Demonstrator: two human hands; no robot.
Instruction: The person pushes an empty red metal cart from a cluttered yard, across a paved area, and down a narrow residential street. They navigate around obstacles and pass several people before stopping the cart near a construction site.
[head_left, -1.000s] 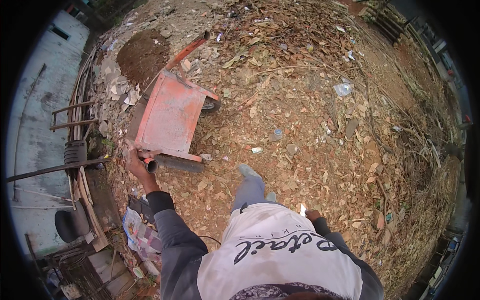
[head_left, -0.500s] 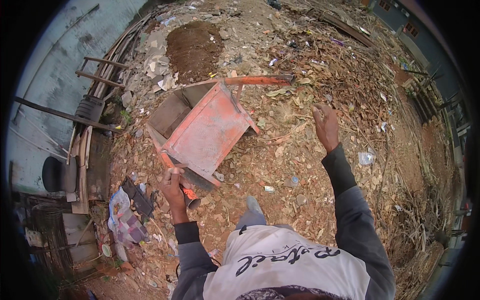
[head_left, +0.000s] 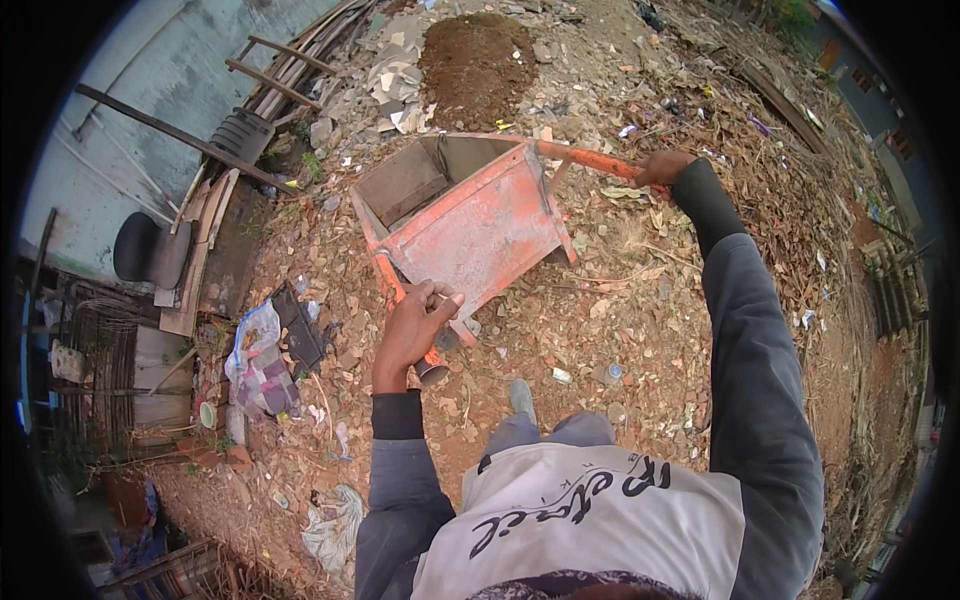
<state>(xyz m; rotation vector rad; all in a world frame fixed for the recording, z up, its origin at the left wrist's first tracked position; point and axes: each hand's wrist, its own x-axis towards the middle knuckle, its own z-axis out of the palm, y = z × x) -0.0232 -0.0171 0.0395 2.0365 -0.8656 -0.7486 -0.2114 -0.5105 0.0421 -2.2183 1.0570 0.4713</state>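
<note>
A worn orange wheelbarrow (head_left: 480,235) leans in front of me, its dark inner tray facing the far left. My right hand (head_left: 665,170) is closed round the end of its right handle (head_left: 590,160), arm stretched out. Nearer to me, my left hand (head_left: 412,325) lies across the left handle (head_left: 388,272) with curled fingers and the thumb over on the right side. The tube end of that handle sticks out below the hand. Part of the left grip is hidden under the palm.
Rubble and dry leaves cover the ground. A soil mound (head_left: 475,70) lies beyond the wheelbarrow. Planks (head_left: 205,245) and a black chair seat (head_left: 140,248) stand along the left wall (head_left: 160,70). A plastic bag (head_left: 262,375) lies nearer on the left.
My right hand has reached forward and taken hold of the right handle. My left hand has stayed at the left handle. The whole view has shifted, with the scene now further right.
</note>
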